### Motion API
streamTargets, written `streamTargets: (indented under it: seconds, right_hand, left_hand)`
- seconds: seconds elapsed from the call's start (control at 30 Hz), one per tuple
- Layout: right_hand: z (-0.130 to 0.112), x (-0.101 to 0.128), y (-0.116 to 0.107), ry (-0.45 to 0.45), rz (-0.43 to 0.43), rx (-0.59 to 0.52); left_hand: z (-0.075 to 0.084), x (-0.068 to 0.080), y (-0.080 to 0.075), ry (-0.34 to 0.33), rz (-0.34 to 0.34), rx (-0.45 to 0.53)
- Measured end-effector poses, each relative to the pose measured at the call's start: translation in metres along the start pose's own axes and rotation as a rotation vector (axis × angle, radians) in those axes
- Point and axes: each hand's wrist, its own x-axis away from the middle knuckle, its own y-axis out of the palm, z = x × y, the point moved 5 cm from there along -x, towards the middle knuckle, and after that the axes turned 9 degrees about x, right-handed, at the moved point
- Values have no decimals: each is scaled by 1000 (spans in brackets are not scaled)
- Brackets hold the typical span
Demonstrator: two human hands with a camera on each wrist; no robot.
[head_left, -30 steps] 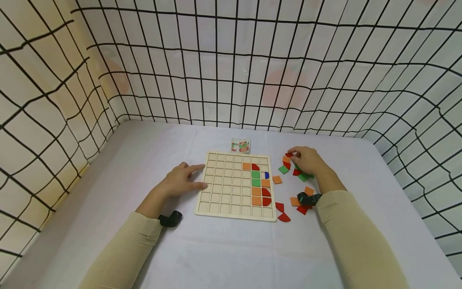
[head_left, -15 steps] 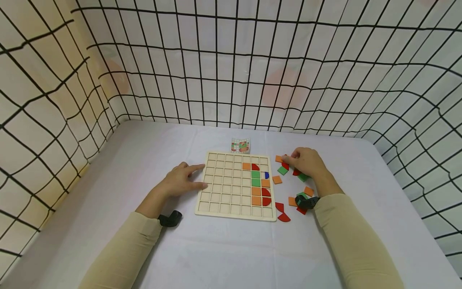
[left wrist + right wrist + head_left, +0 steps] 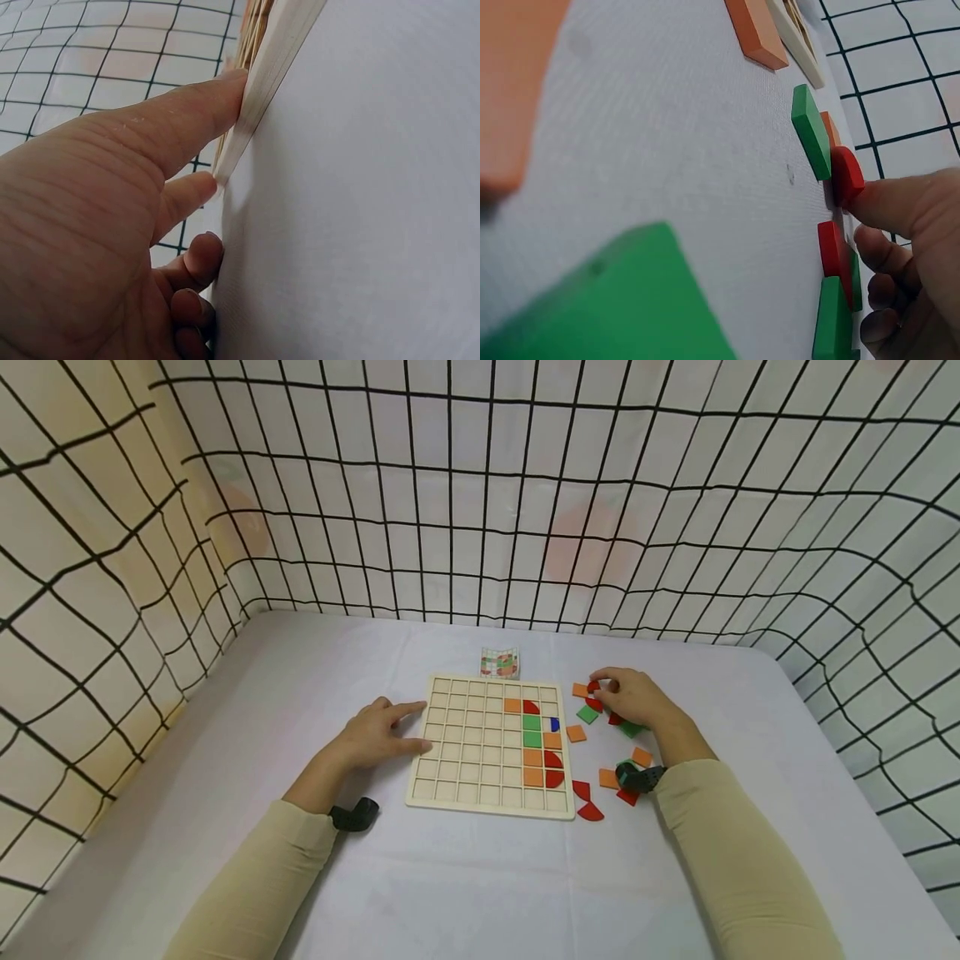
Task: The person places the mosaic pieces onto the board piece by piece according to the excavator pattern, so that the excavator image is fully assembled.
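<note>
In the head view my left hand (image 3: 378, 732) rests at the left edge of the wooden grid board (image 3: 465, 752). Its thumb and index fingertip touch the frame, which the left wrist view confirms; the other fingers curl by the cloth. Beyond the board's right side, my right hand (image 3: 637, 696) has thumb and index finger about a red quarter-circle tile (image 3: 593, 687). The right wrist view shows the thumb against a red tile (image 3: 846, 176), with the index finger hidden. An orange square tile (image 3: 580, 690) and a green square tile (image 3: 587, 714) lie beside these fingers.
Orange, green, red and blue tiles fill some cells on the board's right side. A small pattern card (image 3: 499, 662) stands behind the board. More loose tiles lie near the right wrist, including an orange square (image 3: 642, 757). Black netting (image 3: 480, 527) surrounds the white table.
My right hand has shifted slightly left, and the orange square by its fingers has slid left toward the board. The red quarter-circle has moved a little left. My left hand stays put.
</note>
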Motion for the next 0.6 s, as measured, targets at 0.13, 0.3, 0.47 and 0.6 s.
streamTargets:
  seconds: [0.13,0.3,0.47,0.6]
  right_hand:
    - [2,-1,0,-9,19,-6]
    - [3,-2,2,-2,41,5]
    - [-3,-1,1,-21,54,22]
    - [-15,3,1,-56,49,15]
  left_hand:
    - [1,0,0,-4,1,-3]
    - [2,0,-1,3,4,-7]
    - [1,-1,0,-1,3,-6]
    - [0,0,0,1,5,-6]
